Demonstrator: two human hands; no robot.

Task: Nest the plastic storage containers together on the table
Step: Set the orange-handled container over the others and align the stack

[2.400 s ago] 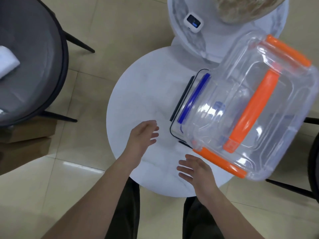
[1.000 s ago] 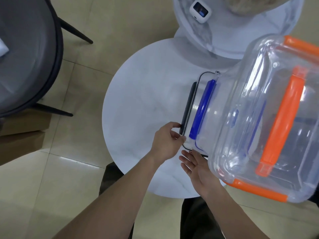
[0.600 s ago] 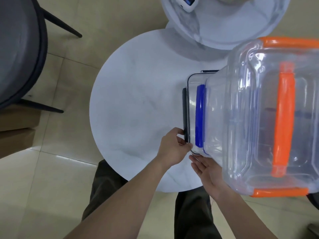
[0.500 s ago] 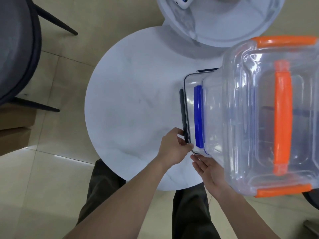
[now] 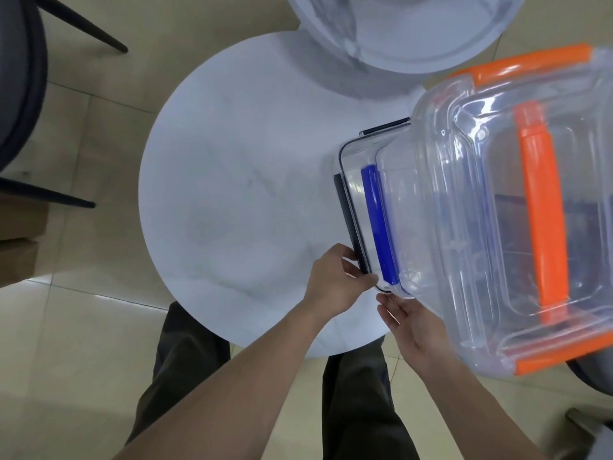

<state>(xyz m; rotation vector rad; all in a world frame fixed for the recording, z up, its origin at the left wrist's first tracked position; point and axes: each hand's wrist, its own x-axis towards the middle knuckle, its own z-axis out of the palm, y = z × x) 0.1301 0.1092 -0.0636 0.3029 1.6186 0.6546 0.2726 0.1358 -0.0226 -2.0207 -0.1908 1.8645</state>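
A stack of clear plastic containers stands at the right edge of the round white table [image 5: 232, 194]. On top is the large orange-handled container [image 5: 497, 210], its lid and orange clips towards me. Under it sits a blue-clipped container [image 5: 378, 224], and at the bottom a black-clipped container [image 5: 348, 214]. My left hand [image 5: 335, 280] pinches the near end of the black clip at the bottom container's left side. Against the stack's near corner lies my right hand [image 5: 411, 323], fingers flat and extended, partly hidden under the big container.
A second, higher round white table [image 5: 398, 34] overlaps the far edge. At the left stands a dark chair [image 5: 20, 94] with black legs. A brown box [image 5: 16, 247] sits on the tiled floor by the left edge. My legs are below the table's near rim.
My left hand reached right and closed on the black clip; my right hand moved up to the stack's near corner. The view shifted, so the stack now appears more square to me.
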